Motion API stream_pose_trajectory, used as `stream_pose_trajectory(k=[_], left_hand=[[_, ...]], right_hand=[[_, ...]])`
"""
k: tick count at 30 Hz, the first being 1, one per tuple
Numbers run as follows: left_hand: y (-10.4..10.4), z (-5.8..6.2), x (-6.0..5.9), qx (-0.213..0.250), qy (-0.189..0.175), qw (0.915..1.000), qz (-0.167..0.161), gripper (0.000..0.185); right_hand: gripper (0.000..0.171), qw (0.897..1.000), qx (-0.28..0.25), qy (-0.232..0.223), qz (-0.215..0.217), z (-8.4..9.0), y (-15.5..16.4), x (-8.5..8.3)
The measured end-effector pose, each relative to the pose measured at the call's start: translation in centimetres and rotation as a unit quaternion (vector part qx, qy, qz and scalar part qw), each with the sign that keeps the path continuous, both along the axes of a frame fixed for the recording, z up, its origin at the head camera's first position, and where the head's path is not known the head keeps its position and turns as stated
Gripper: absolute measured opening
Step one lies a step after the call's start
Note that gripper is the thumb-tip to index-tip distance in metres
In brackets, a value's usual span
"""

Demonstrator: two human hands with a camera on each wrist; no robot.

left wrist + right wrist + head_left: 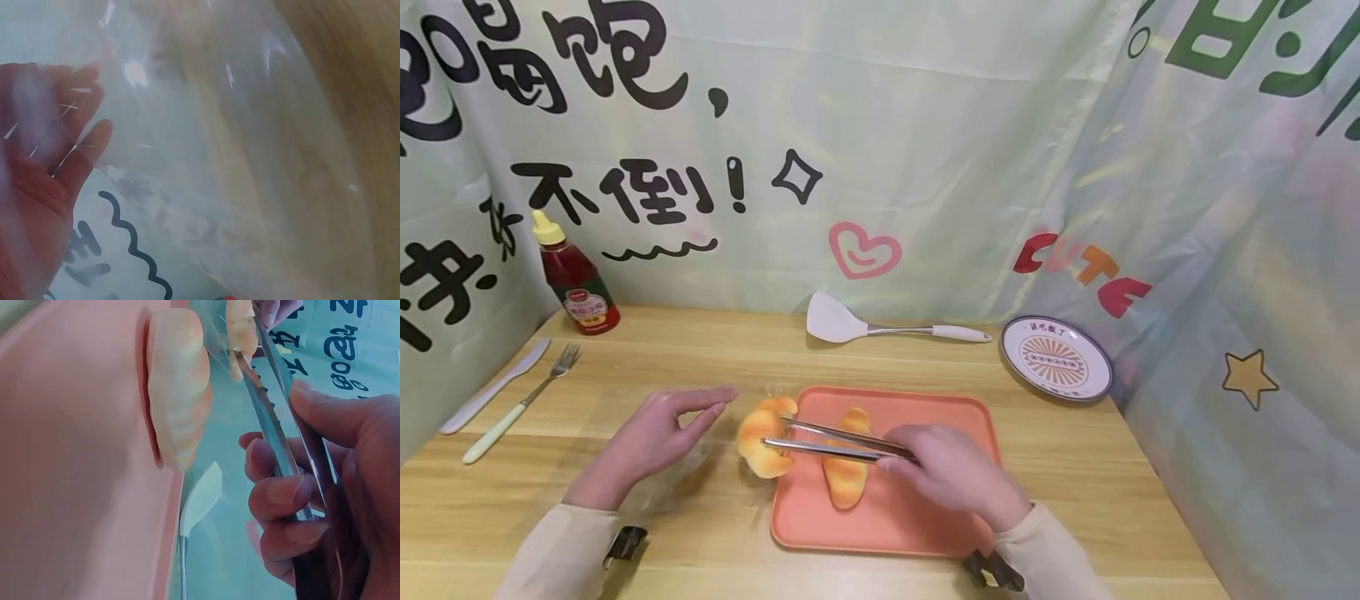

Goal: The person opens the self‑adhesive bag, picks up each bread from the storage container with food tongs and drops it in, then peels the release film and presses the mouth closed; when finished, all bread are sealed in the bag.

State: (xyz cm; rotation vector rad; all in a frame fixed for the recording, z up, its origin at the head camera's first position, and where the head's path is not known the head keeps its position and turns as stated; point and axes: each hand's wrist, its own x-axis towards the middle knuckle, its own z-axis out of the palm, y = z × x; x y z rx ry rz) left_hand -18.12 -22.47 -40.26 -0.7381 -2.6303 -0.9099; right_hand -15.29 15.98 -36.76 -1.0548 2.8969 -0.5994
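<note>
My right hand grips metal tongs, its fingers curled round both arms. The tong tips are at a golden croissant over the left edge of the pink tray. A second, longer bread roll lies on the tray beneath the tongs. My left hand is left of the croissant, fingers fairly straight and thumb below them. In the left wrist view a clear plastic bag spreads in front of the left hand; where it meets the fingers is hard to tell.
A spatula with a white head lies behind the tray. At back right, a patterned plate leans near the cloth backdrop. On the left are a red sauce bottle, a knife and a fork.
</note>
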Motion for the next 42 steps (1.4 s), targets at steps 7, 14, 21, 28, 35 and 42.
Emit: stream_pose_trajectory(k=[7,14,21,28,35,42], left_hand=[[-0.1,0.0,0.0,0.002,0.01,1.0,0.0,0.025],[0.4,0.5,0.3,0.002,0.017,0.9999,-0.003,0.025],[0.8,0.8,0.3,0.007,0.016,0.9998,-0.008,0.026],[1.0,1.0,0.3,0.0,0.027,0.9996,-0.005,0.024],[1.3,1.1,0.5,-0.002,0.028,0.9996,-0.002,0.024],[1.2,1.0,0.5,0.002,0.027,0.9996,-0.001,0.025]], right_hand=[[0.014,1.0,0.013,0.005,-0.005,0.0,-1.0,-0.3],[0.016,0.999,0.031,0.011,0.009,0.2,-2.2,-0.5],[0.017,0.999,0.038,0.027,0.008,0.0,-3.0,-0.7],[0.022,0.999,0.046,0.024,0.012,0.0,-4.0,-0.9],[0.025,0.997,0.066,0.042,0.02,-0.2,-5.1,-0.8],[0.026,0.996,0.079,0.045,0.017,-0.3,-6.1,-0.8]])
